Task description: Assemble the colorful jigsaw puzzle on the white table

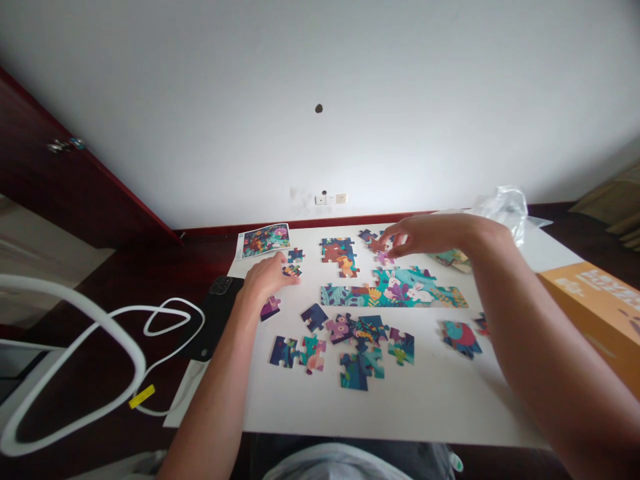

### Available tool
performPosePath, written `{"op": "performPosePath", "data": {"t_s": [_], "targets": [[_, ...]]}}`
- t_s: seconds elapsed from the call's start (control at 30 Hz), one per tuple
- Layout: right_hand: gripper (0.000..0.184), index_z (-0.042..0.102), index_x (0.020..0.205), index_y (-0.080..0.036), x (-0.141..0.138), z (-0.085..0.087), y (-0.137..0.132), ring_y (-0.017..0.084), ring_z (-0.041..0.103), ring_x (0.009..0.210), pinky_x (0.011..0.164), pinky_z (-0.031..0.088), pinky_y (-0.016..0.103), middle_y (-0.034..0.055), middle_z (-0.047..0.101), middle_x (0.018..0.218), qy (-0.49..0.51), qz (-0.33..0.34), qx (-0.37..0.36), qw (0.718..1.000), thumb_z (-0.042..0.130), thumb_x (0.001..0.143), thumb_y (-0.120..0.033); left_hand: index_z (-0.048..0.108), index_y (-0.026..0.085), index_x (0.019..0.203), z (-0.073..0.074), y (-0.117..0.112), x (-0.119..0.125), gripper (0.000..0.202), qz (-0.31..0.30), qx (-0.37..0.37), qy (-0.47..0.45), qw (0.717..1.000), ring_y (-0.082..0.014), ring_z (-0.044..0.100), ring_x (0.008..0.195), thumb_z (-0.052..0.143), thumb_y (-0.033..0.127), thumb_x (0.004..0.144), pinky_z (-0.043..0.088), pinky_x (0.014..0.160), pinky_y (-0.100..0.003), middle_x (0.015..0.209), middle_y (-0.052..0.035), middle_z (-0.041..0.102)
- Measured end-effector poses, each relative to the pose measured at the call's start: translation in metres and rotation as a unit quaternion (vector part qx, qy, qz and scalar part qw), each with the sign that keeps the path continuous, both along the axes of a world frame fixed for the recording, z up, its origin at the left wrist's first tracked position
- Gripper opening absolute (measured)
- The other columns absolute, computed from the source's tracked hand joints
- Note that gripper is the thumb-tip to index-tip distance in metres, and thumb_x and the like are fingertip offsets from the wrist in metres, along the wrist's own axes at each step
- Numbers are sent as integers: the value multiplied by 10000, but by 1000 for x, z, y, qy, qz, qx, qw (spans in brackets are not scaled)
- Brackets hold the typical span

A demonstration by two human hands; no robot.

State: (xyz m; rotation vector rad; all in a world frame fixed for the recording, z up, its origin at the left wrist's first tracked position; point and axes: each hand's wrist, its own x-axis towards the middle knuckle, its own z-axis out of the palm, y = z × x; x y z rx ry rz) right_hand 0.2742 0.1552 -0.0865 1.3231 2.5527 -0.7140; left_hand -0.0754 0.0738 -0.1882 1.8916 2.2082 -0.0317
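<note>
My left hand [267,275] is at the left of the white table, thumb and fingers curved around a small dark puzzle piece [293,271]. A blue puzzle piece [296,255] lies just beyond it. Over the back right, my right hand [413,235] has thumb and forefinger apart, tips close to a brown puzzle piece [377,245]; whether they touch it I cannot tell. Between the hands lies a joined bear section [340,256]. Nearer me runs a long joined strip with white rabbits [395,288]. Several loose or partly joined pieces [357,333] lie in front of it.
A picture sheet [263,241] lies at the back left. A black phone [213,320] and white cable [135,360] are at the left edge. On the right are an orange box [595,313] and clear plastic bag [505,210]. A wall [320,153] stands behind the table.
</note>
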Motion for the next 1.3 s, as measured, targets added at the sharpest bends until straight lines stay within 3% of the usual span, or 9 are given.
{"op": "performPosePath", "data": {"t_s": [0.13, 0.3, 0.4, 0.6, 1.1, 1.2, 1.3], "targets": [[497, 774, 1208, -357, -1, 2, -2, 343, 723, 1041, 891, 547, 465, 34, 776, 1217, -9, -5, 3, 1000, 684, 794, -616, 611, 249, 1201, 0, 2, 0, 486, 2, 11, -22, 1000, -330, 705, 1032, 747, 531, 830, 500, 818, -350, 1160, -102, 739], [465, 783, 1176, -364, 0, 2, -1, 339, 720, 1055, 887, 550, 449, 18, 778, 1216, -12, 0, -2, 1000, 664, 813, -630, 551, 185, 1384, -16, 9, 4, 624, -30, 125, -24, 991, -347, 587, 1271, 725, 508, 879, 467, 1009, -388, 1377, -180, 614], [458, 780, 1180, -375, -1, 1, 0, 341, 716, 1069, 902, 549, 460, 13, 775, 1223, -17, 3, 3, 1000, 676, 808, -621, 532, 181, 1433, -28, 15, 8, 695, -33, 153, -13, 988, -370, 502, 1356, 707, 575, 888, 434, 1073, -418, 1427, -194, 558], [461, 768, 1206, -390, -2, -4, 3, 346, 704, 1118, 935, 542, 476, 1, 760, 1267, -16, 0, -2, 1000, 691, 804, -602, 659, 215, 1264, -40, 24, 10, 476, -22, 185, -33, 982, -320, 564, 1231, 701, 531, 911, 456, 1059, -396, 1265, -136, 623], [424, 769, 1218, -361, -1, -3, 5, 322, 701, 1110, 936, 535, 443, 9, 759, 1259, -30, -13, -12, 999, 690, 821, -486, 660, 214, 1020, -43, 29, 6, 302, -4, 205, -66, 976, -272, 607, 1109, 757, 456, 868, 473, 993, -368, 1130, -89, 665], [436, 768, 1229, -313, 0, -5, 5, 299, 700, 1092, 940, 524, 421, 28, 760, 1253, -35, -14, -14, 999, 690, 831, -474, 664, 217, 983, -46, 30, 5, 240, -12, 212, -69, 975, -268, 612, 1074, 754, 409, 871, 472, 965, -362, 1089, -82, 670], [445, 781, 1189, -217, 2, -10, 4, 252, 708, 1009, 905, 516, 369, 53, 786, 1164, 2, -30, 57, 998, 702, 833, -472, 661, 215, 992, -47, 30, 3, 232, -24, 219, -76, 973, -267, 615, 1039, 754, 391, 872, 467, 943, -365, 1065, -82, 673]]}}
